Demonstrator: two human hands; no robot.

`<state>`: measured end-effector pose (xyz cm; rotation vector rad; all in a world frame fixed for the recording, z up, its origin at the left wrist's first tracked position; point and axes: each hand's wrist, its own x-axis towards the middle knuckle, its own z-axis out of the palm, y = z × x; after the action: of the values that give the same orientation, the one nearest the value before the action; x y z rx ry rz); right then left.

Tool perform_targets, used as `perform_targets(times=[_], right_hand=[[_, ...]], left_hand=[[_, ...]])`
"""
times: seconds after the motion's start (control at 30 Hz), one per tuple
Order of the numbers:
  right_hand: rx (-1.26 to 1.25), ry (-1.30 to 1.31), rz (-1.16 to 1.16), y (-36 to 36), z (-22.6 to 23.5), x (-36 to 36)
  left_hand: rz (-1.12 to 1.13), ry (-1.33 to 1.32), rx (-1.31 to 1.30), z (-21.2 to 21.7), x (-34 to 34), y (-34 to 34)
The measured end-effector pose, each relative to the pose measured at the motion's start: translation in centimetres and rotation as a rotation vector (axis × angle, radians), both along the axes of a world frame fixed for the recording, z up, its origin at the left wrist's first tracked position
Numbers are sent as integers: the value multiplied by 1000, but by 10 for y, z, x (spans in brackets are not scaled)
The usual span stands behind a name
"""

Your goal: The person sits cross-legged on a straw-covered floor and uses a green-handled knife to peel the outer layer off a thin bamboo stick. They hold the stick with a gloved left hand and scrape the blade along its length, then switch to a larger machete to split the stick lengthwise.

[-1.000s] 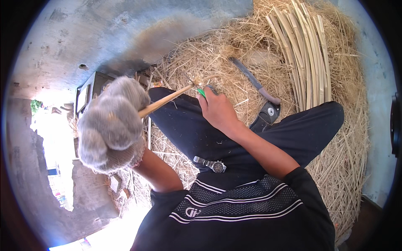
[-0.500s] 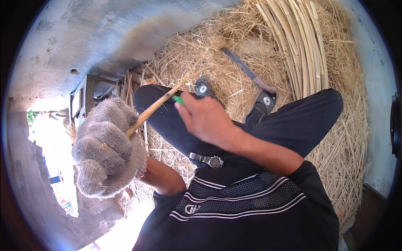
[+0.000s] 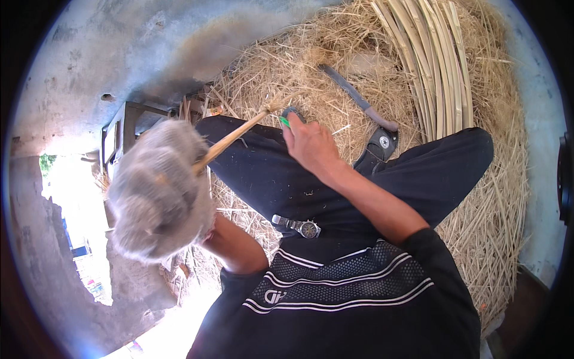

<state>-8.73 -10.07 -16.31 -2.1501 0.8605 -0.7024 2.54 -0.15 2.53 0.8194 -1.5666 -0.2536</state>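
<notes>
Straw (image 3: pixel 487 239) covers the ground, and the person sits on it with legs folded in dark trousers (image 3: pixel 427 164). Beyond the right knee lies a bundle of long pale strips (image 3: pixel 439 78), side by side and slightly bowed. The left hand (image 3: pixel 158 188), in a thick grey knitted glove and blurred, is closed in a fist, its fingers wrapped around the near end of a slender tan stick (image 3: pixel 233 139). The bare right hand (image 3: pixel 314 143) is smaller in view, its fingers curled in and pinching down with little gap showing. The stick slants up and away from the glove, over the left thigh, to a frayed tip near the right hand. A dark blade with a brownish handle (image 3: pixel 348 90) rests on the straw, handle end by a dark sandal (image 3: pixel 378 148). A metal wristwatch (image 3: pixel 308 229) lies on the lap. Smallest is a green-coloured tool (image 3: pixel 284 121) in the right hand's grasp, mostly hidden; whether it touches the stick, I cannot tell.
</notes>
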Motion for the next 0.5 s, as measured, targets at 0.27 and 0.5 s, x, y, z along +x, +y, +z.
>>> perform_targets(times=[0.27,0.5], right_hand=[[305,12,96,17,32,-18],[166,-147,219,46,82,-35]], left_hand=[[-90,-2,-52,-10,3,-10],[-101,-40,-13,-14,7,14]])
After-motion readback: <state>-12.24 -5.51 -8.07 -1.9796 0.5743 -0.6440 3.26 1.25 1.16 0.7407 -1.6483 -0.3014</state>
